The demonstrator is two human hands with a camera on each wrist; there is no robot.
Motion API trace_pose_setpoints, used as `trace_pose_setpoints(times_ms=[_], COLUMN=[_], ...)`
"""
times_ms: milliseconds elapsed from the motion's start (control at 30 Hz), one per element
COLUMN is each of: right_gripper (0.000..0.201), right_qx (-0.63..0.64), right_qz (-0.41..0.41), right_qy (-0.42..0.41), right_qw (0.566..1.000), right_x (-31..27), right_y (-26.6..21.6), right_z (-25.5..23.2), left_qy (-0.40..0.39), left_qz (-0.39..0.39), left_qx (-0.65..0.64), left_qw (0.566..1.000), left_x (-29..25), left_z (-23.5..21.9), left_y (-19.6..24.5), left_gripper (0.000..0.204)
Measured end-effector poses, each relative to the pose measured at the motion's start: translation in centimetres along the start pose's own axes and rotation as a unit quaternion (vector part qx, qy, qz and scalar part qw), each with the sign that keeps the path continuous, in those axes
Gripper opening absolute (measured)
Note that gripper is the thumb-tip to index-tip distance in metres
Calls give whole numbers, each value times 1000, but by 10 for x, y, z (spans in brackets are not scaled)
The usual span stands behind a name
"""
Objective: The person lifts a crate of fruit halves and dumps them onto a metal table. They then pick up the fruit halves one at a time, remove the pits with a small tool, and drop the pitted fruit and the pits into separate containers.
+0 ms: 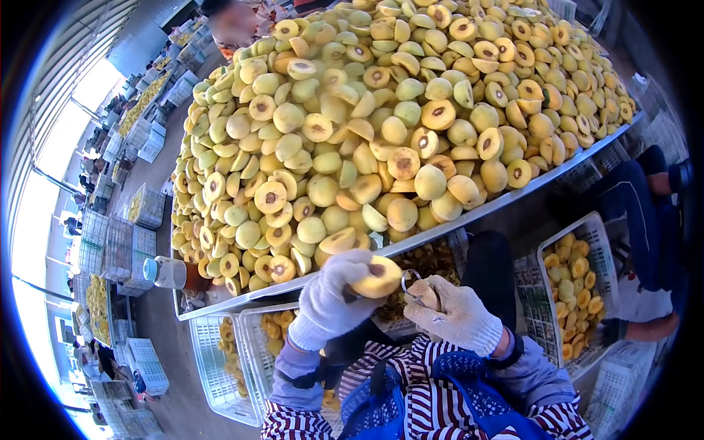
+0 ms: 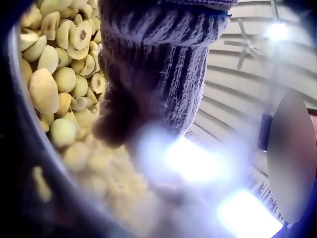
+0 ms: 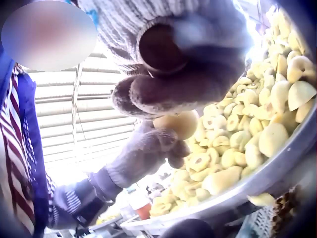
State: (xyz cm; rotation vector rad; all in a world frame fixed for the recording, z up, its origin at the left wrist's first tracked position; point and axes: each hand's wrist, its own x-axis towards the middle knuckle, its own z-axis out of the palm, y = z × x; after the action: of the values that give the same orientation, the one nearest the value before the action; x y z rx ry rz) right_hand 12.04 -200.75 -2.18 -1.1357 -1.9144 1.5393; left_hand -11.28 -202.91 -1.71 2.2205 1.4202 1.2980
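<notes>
My left hand (image 1: 328,302), in a white knitted glove, grips a yellow peach half (image 1: 380,277) with its cut face and brown pit hollow turned to the right. Close beside it, my gloved right hand (image 1: 456,315) holds a pitting tool (image 1: 423,294) with a curved metal loop at the fruit's edge. The right wrist view shows the round end of the handle (image 3: 161,48) within the curled fingers, with the peach half (image 3: 179,124) beyond. In the left wrist view the glove (image 2: 158,74) and glare hide the held fruit.
A big heap of halved peaches (image 1: 323,191) fills a metal-rimmed table (image 1: 440,235) in front. Crates of peach halves stand at left (image 1: 213,352) and right (image 1: 543,293). Brown scraps (image 1: 433,260) lie below the rim. A bottle (image 1: 170,273) stands left; another person's leg (image 1: 631,213) is at right.
</notes>
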Motion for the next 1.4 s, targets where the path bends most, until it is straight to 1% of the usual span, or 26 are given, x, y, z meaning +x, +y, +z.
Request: trace_pose_setpoints(times_ms=[33,100,133,167,200,233,267,300,333,433,467,533,600,633,733,833,867,933,967,1033,1067,1167,1200,1233,1300,1400], right_gripper=[39,41,42,42,41,42,43,44,51,55,49,36,36,36,34,34,33,37,39,36,34,32,30,30,30,33], right_qx=[39,44,52,59,85,87,89,92,95,-52,-76,-122,-130,-134,-126,-174,-176,-70,-16,104,163,302,328,335,352,349], right_qz=[28,45,55,64,68,71,75,79,70,4,-18,-62,-85,-97,-57,-29,-49,-35,-28,113,185,209,229,219,205,241], right_qy=[-17,-30,-36,-42,-43,-46,-49,-51,-51,-36,-15,27,28,29,35,11,-8,-41,-57,-149,-193,-245,-238,-252,-282,-294], right_qw=[999,998,996,995,993,993,992,991,992,998,997,990,987,986,990,984,983,996,998,977,950,897,885,881,869,857], right_x=[0,-1,-1,-1,-1,-1,-3,-4,-3,-4,-4,-4,-2,-1,-3,-2,0,1,1,4,4,5,4,5,4,2], right_y=[-7,-14,-14,-13,-12,-16,-21,-24,-16,-8,-11,-19,-17,-17,-18,-14,-9,-11,-13,-30,-36,-31,-32,-31,-27,-26], right_z=[0,3,4,6,12,13,13,14,15,15,15,15,15,15,20,23,24,23,22,14,12,5,2,1,1,8], left_qy=[-16,-35,1,63,122,176,143,67,89,124,129,98,77,80,94,112,124,151,87,-43,-105,-29,31,45,123,-23], left_qz=[29,-17,-29,-117,-201,-277,-264,-282,-304,-341,-349,-334,-325,-327,-331,-338,-328,-299,-300,-298,-287,-290,-298,-272,-316,-354], left_qx=[10,-38,-118,-281,-433,-568,-642,-680,-659,-596,-574,-543,-496,-498,-510,-504,-470,-400,-391,-369,-343,-342,-334,-252,-314,-293], left_qw=[999,998,993,950,870,755,705,673,682,717,730,764,801,799,788,787,810,853,866,879,888,893,894,928,887,888], left_x=[-2,-5,-11,-18,-14,-13,-22,-25,-23,-11,-7,-6,-4,-4,-10,-13,-12,-2,2,11,19,26,25,13,4,15], left_z=[-1,-2,9,19,26,32,41,40,42,37,34,31,30,31,37,41,41,42,34,9,3,5,7,16,31,9], left_y=[1,10,6,9,23,31,21,24,25,30,33,34,38,40,41,41,44,50,49,41,35,51,65,59,61,49], left_gripper=[56,56,67,72,77,83,90,85,82,79,79,77,76,75,73,68,72,80,78,74,74,76,73,69,60,51])
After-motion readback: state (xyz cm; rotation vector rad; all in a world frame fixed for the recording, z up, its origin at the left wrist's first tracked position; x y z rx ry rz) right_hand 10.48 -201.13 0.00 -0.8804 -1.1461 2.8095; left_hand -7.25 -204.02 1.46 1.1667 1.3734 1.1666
